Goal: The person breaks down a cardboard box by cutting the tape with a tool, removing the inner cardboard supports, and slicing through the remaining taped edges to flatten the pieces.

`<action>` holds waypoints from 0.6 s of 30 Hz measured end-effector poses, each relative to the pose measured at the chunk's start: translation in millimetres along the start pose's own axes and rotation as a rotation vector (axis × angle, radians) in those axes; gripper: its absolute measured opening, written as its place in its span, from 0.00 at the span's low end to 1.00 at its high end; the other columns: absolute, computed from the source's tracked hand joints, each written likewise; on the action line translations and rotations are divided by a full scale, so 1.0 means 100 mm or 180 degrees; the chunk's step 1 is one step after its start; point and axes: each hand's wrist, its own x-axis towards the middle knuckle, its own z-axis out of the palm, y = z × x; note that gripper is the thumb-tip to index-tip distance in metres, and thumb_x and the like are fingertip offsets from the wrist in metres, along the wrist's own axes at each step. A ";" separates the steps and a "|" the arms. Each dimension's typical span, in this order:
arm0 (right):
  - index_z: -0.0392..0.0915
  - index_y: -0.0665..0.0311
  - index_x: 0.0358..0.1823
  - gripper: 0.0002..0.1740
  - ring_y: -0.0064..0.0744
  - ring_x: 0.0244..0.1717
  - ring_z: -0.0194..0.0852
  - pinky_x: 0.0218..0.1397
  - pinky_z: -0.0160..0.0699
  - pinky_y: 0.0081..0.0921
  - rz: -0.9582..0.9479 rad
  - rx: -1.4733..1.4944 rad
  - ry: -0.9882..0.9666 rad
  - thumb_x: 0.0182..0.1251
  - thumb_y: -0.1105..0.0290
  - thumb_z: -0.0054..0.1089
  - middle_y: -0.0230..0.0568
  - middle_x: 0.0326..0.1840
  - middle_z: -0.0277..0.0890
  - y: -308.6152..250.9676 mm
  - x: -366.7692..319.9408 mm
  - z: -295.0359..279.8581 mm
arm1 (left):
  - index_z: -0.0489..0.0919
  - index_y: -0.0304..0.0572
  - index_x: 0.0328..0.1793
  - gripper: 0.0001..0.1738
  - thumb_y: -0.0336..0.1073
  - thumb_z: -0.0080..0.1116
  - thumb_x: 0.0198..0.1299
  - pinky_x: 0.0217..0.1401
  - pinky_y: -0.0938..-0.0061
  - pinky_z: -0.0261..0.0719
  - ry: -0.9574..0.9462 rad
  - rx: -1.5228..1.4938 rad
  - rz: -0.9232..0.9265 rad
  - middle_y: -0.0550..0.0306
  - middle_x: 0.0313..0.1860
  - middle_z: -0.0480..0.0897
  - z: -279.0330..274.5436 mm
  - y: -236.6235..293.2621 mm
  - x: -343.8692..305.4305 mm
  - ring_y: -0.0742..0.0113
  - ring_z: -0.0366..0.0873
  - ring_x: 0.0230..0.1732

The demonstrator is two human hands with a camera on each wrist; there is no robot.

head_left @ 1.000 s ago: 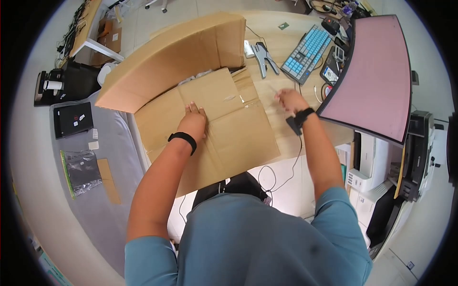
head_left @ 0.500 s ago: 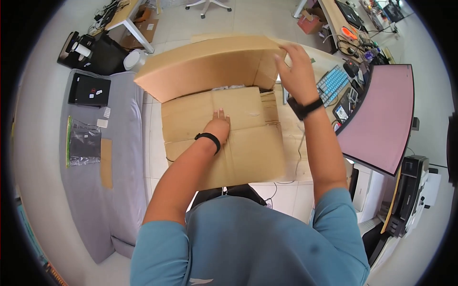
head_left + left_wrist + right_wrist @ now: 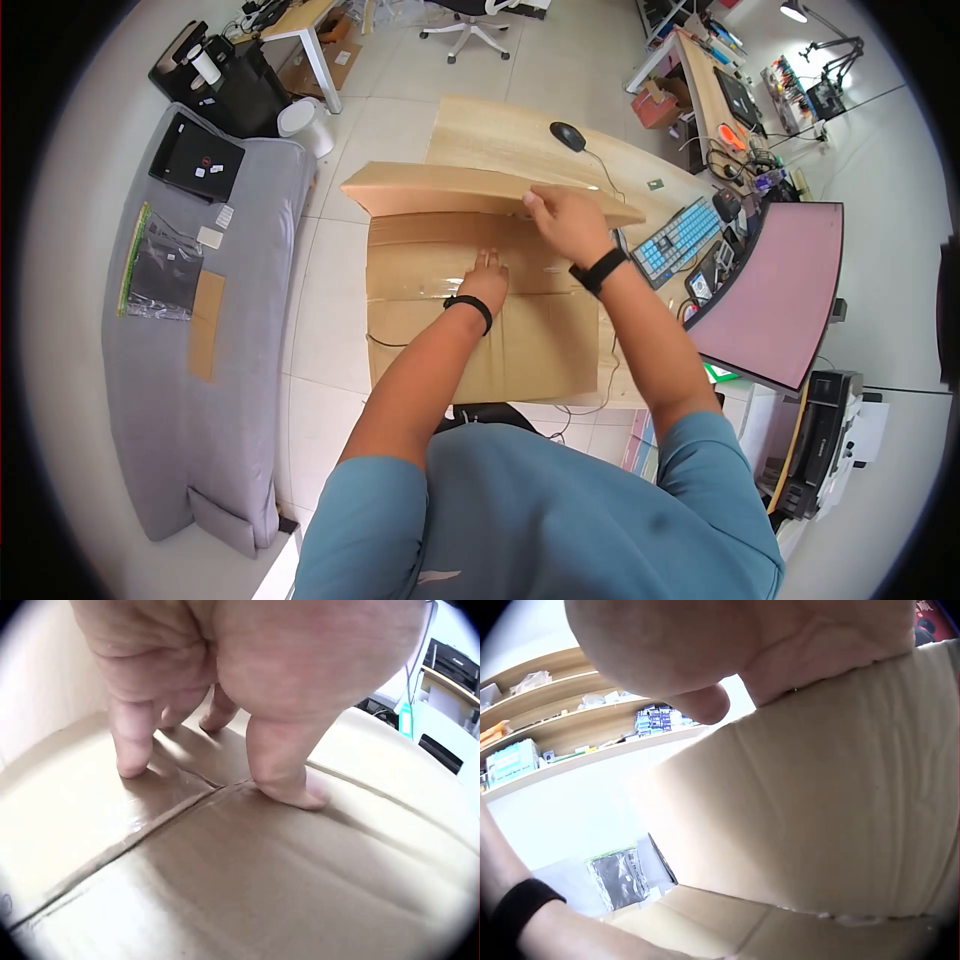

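A pale tiled floor is filling the room, with a wooden table [image 3: 480, 135] lying at the far side and a grey sofa [image 3: 150, 400] stretching along the left. One mouse [image 3: 567, 135] is sitting on the far part of the table; one keyboard [image 3: 677, 240] and one curved monitor [image 3: 775, 290] are standing to the right, close beside the right forearm. On the sofa one laptop [image 3: 196, 158], one plastic bag [image 3: 158, 268] and one cardboard strip [image 3: 205, 325] are lying well apart from the hands.

One box [image 3: 470, 340] is resting at the near edge of the table, in front of the person. Its far flap [image 3: 440, 190] is standing half raised and tilting over the top, screening the table just behind it.

The left hand [image 3: 487, 280] is reaching forward over the box top, palm down. In the left wrist view its fingers [image 3: 131, 742] and thumb [image 3: 289, 776] are pressing on two folded flaps on either side of one seam [image 3: 150, 825]; this grip is released, holding nothing.

The right hand [image 3: 562, 222] is reaching across just beyond the left, over the far flap's free edge. Its grip is grasping that flap: in the right wrist view the thumb [image 3: 697, 701] is hooking over the edge of the cardboard. Each of the two wrists is wearing one black band.
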 end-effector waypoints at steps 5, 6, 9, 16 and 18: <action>0.75 0.63 0.65 0.26 0.58 0.68 0.68 0.71 0.65 0.46 -0.0520 -0.0166 0.0399 0.70 0.58 0.58 0.58 0.68 0.71 0.12 -0.56 0.40 | 0.75 0.37 0.66 0.23 0.29 0.49 0.65 0.73 0.52 0.71 0.0487 -0.0135 0.0338 0.37 0.73 0.66 0.07 -0.16 -0.20 0.43 0.64 0.75; 0.75 0.63 0.65 0.26 0.58 0.68 0.68 0.71 0.65 0.46 -0.0519 -0.0176 0.0404 0.70 0.58 0.58 0.58 0.68 0.71 0.19 -0.70 0.53 | 0.76 0.35 0.62 0.21 0.28 0.54 0.61 0.72 0.53 0.71 0.0348 -0.0633 0.0510 0.37 0.70 0.70 0.08 -0.22 -0.33 0.42 0.66 0.73; 0.70 0.61 0.70 0.29 0.59 0.75 0.57 0.76 0.52 0.53 -0.0526 -0.0048 0.0260 0.71 0.58 0.56 0.60 0.75 0.62 0.38 -1.04 0.90 | 0.77 0.33 0.61 0.23 0.25 0.59 0.57 0.73 0.55 0.69 0.0590 -0.1627 0.0784 0.37 0.66 0.74 -0.12 -0.23 -0.88 0.42 0.69 0.70; 0.61 0.56 0.77 0.34 0.56 0.83 0.41 0.83 0.36 0.53 -0.0137 0.0092 -0.0144 0.71 0.58 0.56 0.53 0.84 0.44 0.55 -1.34 1.37 | 0.69 0.35 0.72 0.37 0.34 0.67 0.54 0.81 0.52 0.55 0.0726 -0.1139 0.0188 0.32 0.76 0.63 0.00 -0.54 -2.15 0.37 0.55 0.79; 0.61 0.56 0.77 0.34 0.56 0.83 0.40 0.83 0.36 0.52 -0.0122 0.0099 -0.0111 0.71 0.58 0.57 0.53 0.84 0.44 0.58 -1.34 1.49 | 0.66 0.36 0.75 0.42 0.37 0.69 0.53 0.81 0.51 0.53 0.0907 -0.0936 -0.0024 0.31 0.78 0.59 -0.29 -0.61 -2.10 0.36 0.52 0.80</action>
